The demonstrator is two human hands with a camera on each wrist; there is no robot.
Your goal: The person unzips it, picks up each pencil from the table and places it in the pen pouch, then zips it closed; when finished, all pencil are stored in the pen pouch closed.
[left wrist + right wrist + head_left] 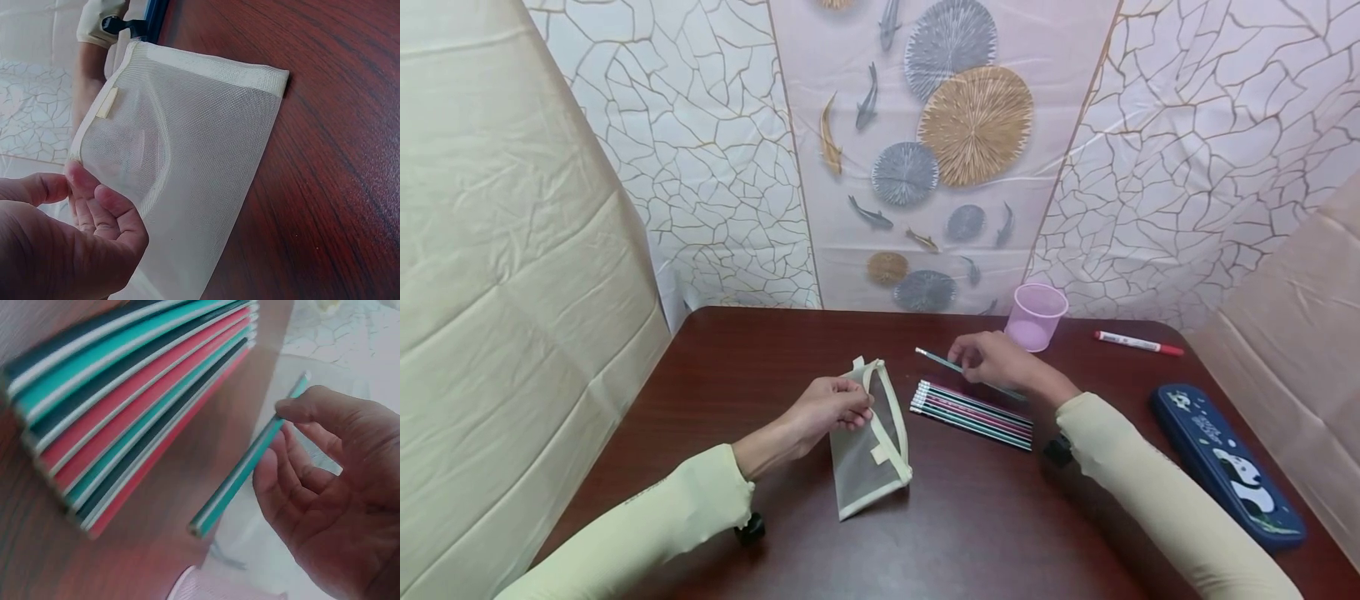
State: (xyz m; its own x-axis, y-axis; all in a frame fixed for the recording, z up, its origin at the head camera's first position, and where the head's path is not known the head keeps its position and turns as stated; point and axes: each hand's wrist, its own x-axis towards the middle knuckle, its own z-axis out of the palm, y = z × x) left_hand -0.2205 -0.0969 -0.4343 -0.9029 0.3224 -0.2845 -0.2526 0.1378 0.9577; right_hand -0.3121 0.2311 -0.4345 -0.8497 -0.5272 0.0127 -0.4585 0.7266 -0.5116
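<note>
Pinched the pale rim (92, 114) of a mesh pouch (215, 144), fitted with a small fabric tab (107, 103), in the curled fingers (128, 228) of the left hand (69, 244), over a reddish-brown wood-grain table (331, 187).

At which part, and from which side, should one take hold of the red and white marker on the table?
The marker is probably best pinched at the middle of its white barrel, from above, thumb and finger across its length: it is slim, lies flat on the table and nothing covers it. The right hand is nearer, but it holds a pencil.
</note>
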